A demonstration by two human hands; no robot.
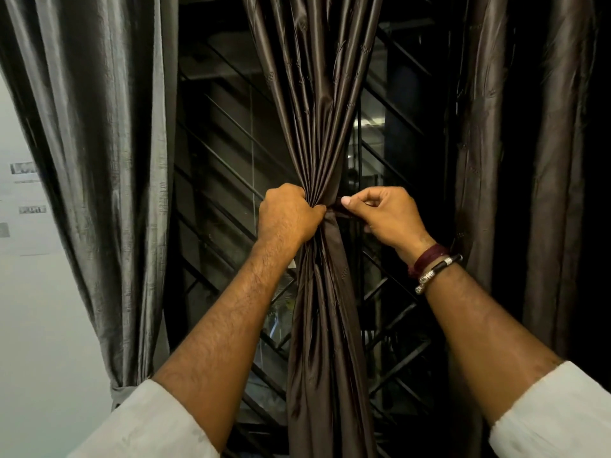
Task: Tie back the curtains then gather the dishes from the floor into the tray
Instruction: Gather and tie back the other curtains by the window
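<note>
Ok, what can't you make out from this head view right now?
- Tie band: mostly hidden between left hand and right hand; knotted or not, cannot tell.
- Dishes, tray, floor: outside the frame.
- Grey curtain's tie: cut off by the left sleeve.
- Outside the grille: too dark.
</note>
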